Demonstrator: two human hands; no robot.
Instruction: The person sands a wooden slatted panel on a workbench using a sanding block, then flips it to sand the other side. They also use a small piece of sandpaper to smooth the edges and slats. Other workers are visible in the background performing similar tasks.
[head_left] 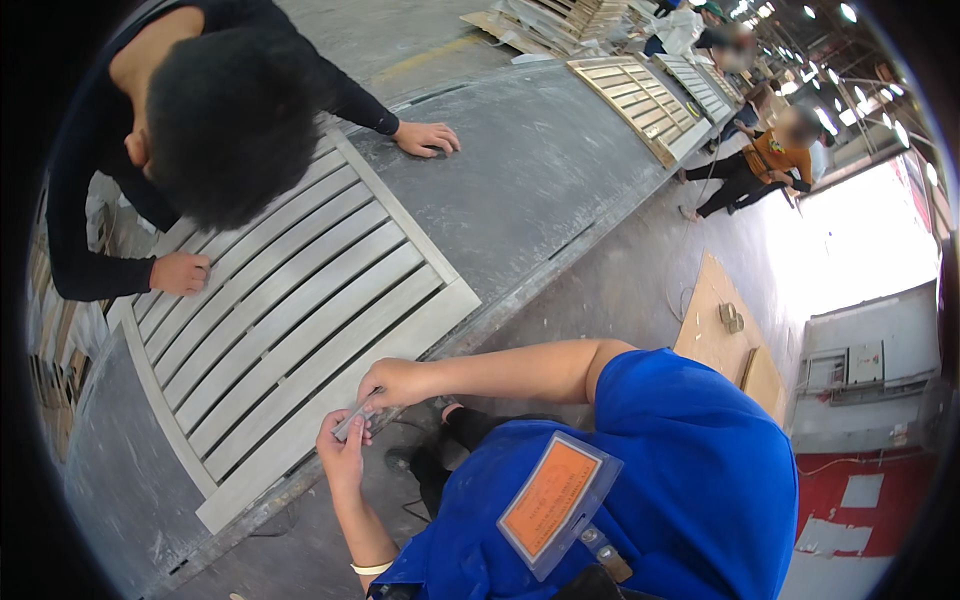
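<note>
My left hand [342,452] and my right hand [392,384] are close together at the near edge of a pale slatted wooden panel [285,445]. Between them is a small grey folded piece [349,424] that looks like sandpaper. The fingers of my left hand close round its lower part, while my right hand pinches its upper end. The panel lies flat on a dark grey worktable [500,170]. Across from me a co-worker bends over the panel, one hand [182,272] on its slats and the other hand [428,138] resting on the tabletop.
Further along the table lie another slatted panel [640,100] and more panels beyond it. A person in an orange top [780,155] stands in the aisle. Behind my right shoulder is a brown board [712,305]. Wooden pieces are stacked at the far side [560,25].
</note>
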